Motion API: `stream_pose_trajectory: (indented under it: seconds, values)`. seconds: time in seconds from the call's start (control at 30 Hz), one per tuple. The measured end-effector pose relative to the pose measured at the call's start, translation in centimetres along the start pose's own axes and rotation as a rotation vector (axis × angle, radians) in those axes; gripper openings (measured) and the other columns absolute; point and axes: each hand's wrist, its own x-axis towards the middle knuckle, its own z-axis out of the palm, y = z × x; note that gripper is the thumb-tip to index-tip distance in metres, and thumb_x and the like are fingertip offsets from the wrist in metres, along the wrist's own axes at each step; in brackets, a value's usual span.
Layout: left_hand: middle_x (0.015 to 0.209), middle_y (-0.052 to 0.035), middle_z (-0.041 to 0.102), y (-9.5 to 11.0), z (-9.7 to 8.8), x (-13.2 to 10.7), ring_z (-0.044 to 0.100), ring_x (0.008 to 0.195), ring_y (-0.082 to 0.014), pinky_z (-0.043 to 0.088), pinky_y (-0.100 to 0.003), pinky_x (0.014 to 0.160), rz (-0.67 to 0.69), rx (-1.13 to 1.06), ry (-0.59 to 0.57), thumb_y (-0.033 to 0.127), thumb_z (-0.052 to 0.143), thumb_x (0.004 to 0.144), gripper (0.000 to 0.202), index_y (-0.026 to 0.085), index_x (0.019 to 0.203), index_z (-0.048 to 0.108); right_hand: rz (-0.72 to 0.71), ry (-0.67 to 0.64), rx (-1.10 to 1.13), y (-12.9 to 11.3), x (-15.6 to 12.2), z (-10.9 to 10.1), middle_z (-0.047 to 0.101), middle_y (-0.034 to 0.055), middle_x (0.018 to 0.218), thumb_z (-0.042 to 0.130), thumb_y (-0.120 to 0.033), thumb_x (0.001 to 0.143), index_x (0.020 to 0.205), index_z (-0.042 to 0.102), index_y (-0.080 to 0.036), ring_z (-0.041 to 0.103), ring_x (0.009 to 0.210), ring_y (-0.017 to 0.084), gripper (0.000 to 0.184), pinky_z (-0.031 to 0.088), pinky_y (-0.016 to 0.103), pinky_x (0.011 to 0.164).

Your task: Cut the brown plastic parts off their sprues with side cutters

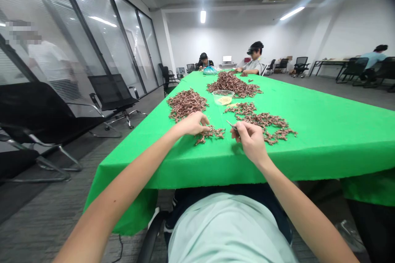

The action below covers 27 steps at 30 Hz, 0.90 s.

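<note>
My left hand (195, 124) is low over a small loose cluster of brown twisted pieces (212, 132) on the green cloth. Its thumb and bent fingers come together at the cluster's left side; whatever lies between the fingertips is too small to make out. In my right hand (251, 137) is a thin, pointed metal tool (231, 125), its tip aimed up and left, toward the clear bowl. A spread of similar brown pieces (271, 121) lies just beyond and to the right of that hand. Behind my left hand rises a denser brown heap (187, 103).
A clear plastic bowl (222, 98) holds pale yellowish bits. Past it sits the largest brown heap (233, 84), with a blue-green bag (210, 70) farther back. Two people sit at the table's far end. Black chairs (112, 96) stand along the left.
</note>
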Motion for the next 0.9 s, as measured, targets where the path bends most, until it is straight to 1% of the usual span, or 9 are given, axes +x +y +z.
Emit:
stream_pose_trajectory:
  seconds: [0.1, 0.2, 0.33, 0.43, 0.53, 0.6, 0.73, 0.8, 0.9]
  values:
    - [0.071, -0.0044, 0.073, -0.4, -0.1, 0.2, 0.061, 0.058, -0.0189, 0.043, -0.031, 0.059, 0.005, -0.056, -0.006, 0.033, 0.085, 0.058, 0.023, 0.019, 0.073, 0.075, 0.004, -0.004, -0.002, 0.0, 0.0, 0.0, 0.055, 0.0014, 0.058, 0.053, -0.054, 0.096, 0.063, 0.058, -0.019, 0.05, 0.051, 0.014, 0.049, 0.038, 0.026, 0.048]
    - [0.068, -0.0046, 0.072, -0.8, 0.0, 0.3, 0.062, 0.06, -0.0192, 0.044, -0.03, 0.059, 0.013, -0.109, 0.013, 0.03, 0.084, 0.06, 0.02, 0.019, 0.073, 0.074, 0.003, -0.008, 0.006, 0.0, 0.0, 0.0, 0.057, 0.0018, 0.06, 0.053, -0.053, 0.096, 0.063, 0.058, -0.019, 0.05, 0.051, 0.014, 0.048, 0.037, 0.026, 0.048]
    - [0.074, -0.0075, 0.073, -1.0, 0.3, 0.4, 0.067, 0.069, -0.0211, 0.049, -0.032, 0.065, 0.036, -0.187, 0.082, 0.026, 0.082, 0.062, 0.019, 0.017, 0.074, 0.071, 0.004, -0.014, 0.001, 0.1, 0.0, -0.1, 0.058, 0.0021, 0.061, 0.052, -0.052, 0.097, 0.064, 0.058, -0.019, 0.05, 0.052, 0.014, 0.047, 0.037, 0.026, 0.049]
    - [0.078, -0.0089, 0.073, -0.7, 0.5, 0.5, 0.069, 0.073, -0.0218, 0.053, -0.035, 0.069, 0.051, -0.253, 0.153, 0.026, 0.08, 0.067, 0.019, 0.016, 0.078, 0.068, 0.004, -0.016, 0.004, 0.1, 0.0, -0.1, 0.059, 0.0025, 0.063, 0.052, -0.051, 0.097, 0.064, 0.058, -0.018, 0.05, 0.053, 0.014, 0.047, 0.037, 0.026, 0.05]
    - [0.084, -0.0105, 0.074, 0.1, 0.5, 0.3, 0.07, 0.079, -0.0223, 0.054, -0.036, 0.072, 0.059, -0.302, 0.234, 0.027, 0.08, 0.07, 0.022, 0.016, 0.083, 0.067, -0.002, -0.015, 0.01, 0.0, 0.0, -0.1, 0.059, 0.0022, 0.063, 0.053, -0.049, 0.098, 0.064, 0.059, -0.018, 0.049, 0.052, 0.014, 0.046, 0.036, 0.027, 0.05]
    - [0.088, -0.0116, 0.075, 0.9, 0.4, -0.1, 0.071, 0.082, -0.0232, 0.055, -0.037, 0.073, 0.054, -0.355, 0.282, 0.026, 0.08, 0.07, 0.026, 0.015, 0.09, 0.067, -0.004, -0.016, 0.006, -0.1, 0.0, -0.1, 0.059, 0.002, 0.062, 0.053, -0.049, 0.098, 0.064, 0.059, -0.018, 0.048, 0.052, 0.013, 0.046, 0.036, 0.027, 0.05]
    - [0.094, -0.0139, 0.075, 2.9, 0.4, -1.7, 0.071, 0.085, -0.0241, 0.056, -0.038, 0.076, 0.054, -0.522, 0.314, 0.029, 0.082, 0.072, 0.04, 0.013, 0.106, 0.069, -0.008, -0.015, -0.017, 0.0, -0.1, -0.1, 0.059, 0.0017, 0.062, 0.052, -0.05, 0.098, 0.064, 0.059, -0.018, 0.049, 0.053, 0.013, 0.047, 0.037, 0.027, 0.051]
    - [0.099, -0.0151, 0.075, 3.7, 0.6, -2.8, 0.071, 0.089, -0.0242, 0.056, -0.037, 0.077, 0.063, -0.585, 0.32, 0.032, 0.082, 0.072, 0.044, 0.012, 0.109, 0.07, -0.01, -0.012, -0.026, 0.1, 0.0, -0.1, 0.059, 0.0018, 0.062, 0.052, -0.05, 0.098, 0.064, 0.059, -0.018, 0.049, 0.053, 0.014, 0.048, 0.037, 0.027, 0.052]
    - [0.101, -0.0143, 0.075, 4.5, 1.3, -4.4, 0.07, 0.091, -0.0236, 0.055, -0.031, 0.072, 0.037, -0.695, 0.37, 0.034, 0.083, 0.071, 0.046, 0.012, 0.11, 0.072, -0.014, -0.013, -0.025, 0.2, 0.0, -0.1, 0.059, 0.0022, 0.062, 0.051, -0.051, 0.098, 0.064, 0.06, -0.018, 0.049, 0.053, 0.014, 0.048, 0.037, 0.027, 0.051]
